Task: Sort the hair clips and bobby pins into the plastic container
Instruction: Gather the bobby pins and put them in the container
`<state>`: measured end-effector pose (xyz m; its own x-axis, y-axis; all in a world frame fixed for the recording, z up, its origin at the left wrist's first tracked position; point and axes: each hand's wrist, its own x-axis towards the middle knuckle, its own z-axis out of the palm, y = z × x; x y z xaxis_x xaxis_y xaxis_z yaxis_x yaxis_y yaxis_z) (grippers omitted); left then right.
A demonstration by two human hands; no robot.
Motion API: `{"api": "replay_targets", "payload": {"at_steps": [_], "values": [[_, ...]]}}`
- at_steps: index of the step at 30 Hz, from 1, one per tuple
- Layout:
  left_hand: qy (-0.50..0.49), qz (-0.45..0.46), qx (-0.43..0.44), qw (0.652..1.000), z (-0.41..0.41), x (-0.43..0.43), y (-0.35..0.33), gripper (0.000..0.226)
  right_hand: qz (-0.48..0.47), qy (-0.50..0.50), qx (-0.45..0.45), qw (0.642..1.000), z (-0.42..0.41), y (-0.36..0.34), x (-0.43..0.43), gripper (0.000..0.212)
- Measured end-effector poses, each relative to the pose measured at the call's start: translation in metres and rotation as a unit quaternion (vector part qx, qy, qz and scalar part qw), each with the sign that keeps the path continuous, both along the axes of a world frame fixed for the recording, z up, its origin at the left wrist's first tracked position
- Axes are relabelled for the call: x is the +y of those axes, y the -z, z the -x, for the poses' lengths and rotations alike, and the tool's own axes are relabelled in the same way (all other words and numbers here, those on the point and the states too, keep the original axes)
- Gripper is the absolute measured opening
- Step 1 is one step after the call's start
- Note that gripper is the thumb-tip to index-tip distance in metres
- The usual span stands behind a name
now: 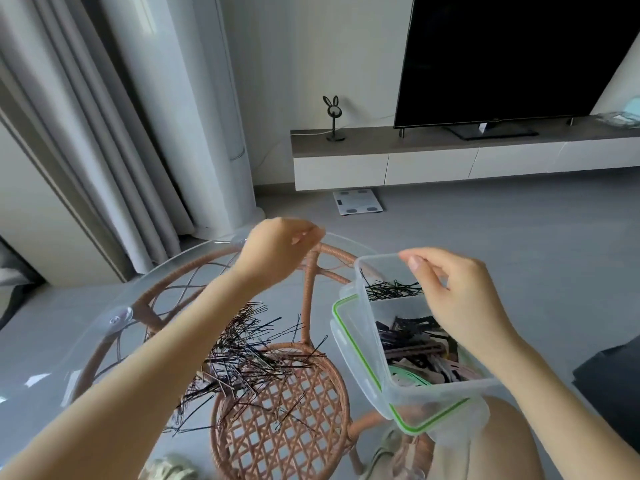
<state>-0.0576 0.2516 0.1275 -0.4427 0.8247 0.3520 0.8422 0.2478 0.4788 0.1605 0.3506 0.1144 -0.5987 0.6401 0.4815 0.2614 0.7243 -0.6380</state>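
Nearest you, the container (440, 389) is sitting tilted on its green-edged lid (349, 344), and both are hanging out past the edge of the glass surface (86, 341), above your lap. Your right hand (460, 299) is pinching its far wall between thumb and fingers. If that pinch is slipping, or you are tipping it further, the hair clips (415, 344) in the near compartment are likely spilling to the floor (the lid is giving it little footing).

The pile of bobby pins (242, 344) is lying mid-surface under your left forearm, so a low sweep is risking scattering them. Further out, your left hand (277, 247) is hovering with fingers curled, well apart from the right. It is blurred, so I cannot tell whether it is holding a pin. Your right palm is hiding part of the far compartment, where the sorted pins (391, 289) are lying.
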Motion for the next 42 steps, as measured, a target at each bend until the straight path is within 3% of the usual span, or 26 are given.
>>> {"api": "replay_targets", "payload": {"at_steps": [3, 7, 10, 14, 18, 22, 25, 28, 31, 33, 42], "values": [[-0.093, 0.028, 0.002, 0.995, 0.032, -0.067, 0.029, 0.038, 0.069, -0.086, 0.018, 0.994, 0.018, 0.008, -0.06, 0.029], [-0.195, 0.08, -0.055, 0.976, 0.043, -0.156, 0.079, 0.074, 0.123, -0.13, -0.063, 0.982, 0.057, 0.051, -0.115, 0.038], [-0.268, 0.112, -0.081, 0.953, 0.036, -0.187, 0.111, 0.082, 0.136, -0.071, -0.132, 0.979, 0.084, 0.085, -0.131, 0.042], [-0.297, 0.11, -0.088, 0.944, 0.027, -0.177, 0.129, 0.073, 0.059, 0.04, -0.213, 0.974, 0.107, 0.115, -0.135, 0.05], [-0.259, 0.08, -0.11, 0.956, 0.025, -0.143, 0.133, 0.061, 0.068, 0.017, -0.175, 0.982, 0.133, 0.118, -0.147, 0.048], [-0.241, -0.029, -0.165, 0.956, 0.015, -0.12, 0.13, 0.051, 0.125, -0.058, -0.087, 0.987, 0.142, 0.115, -0.162, 0.041], [-0.269, -0.106, -0.155, 0.944, 0.027, -0.123, 0.12, 0.05, 0.142, -0.04, -0.021, 0.989, 0.145, 0.109, -0.153, 0.035], [-0.248, -0.039, -0.112, 0.962, 0.062, -0.123, 0.11, 0.052, 0.145, -0.024, -0.028, 0.989, 0.17, 0.1, -0.121, 0.036], [-0.172, 0.076, -0.166, 0.968, 0.079, -0.111, 0.108, 0.05, 0.174, -0.076, -0.142, 0.971, 0.2, 0.098, -0.098, 0.043], [-0.134, 0.102, -0.181, 0.969, 0.076, -0.104, 0.113, 0.052, 0.158, -0.113, -0.194, 0.962, 0.209, 0.103, -0.096, 0.043], [-0.063, 0.018, -0.202, 0.977, 0.031, -0.138, 0.121, 0.048, 0.195, -0.206, -0.127, 0.951, 0.151, 0.114, -0.121, 0.037]]}}
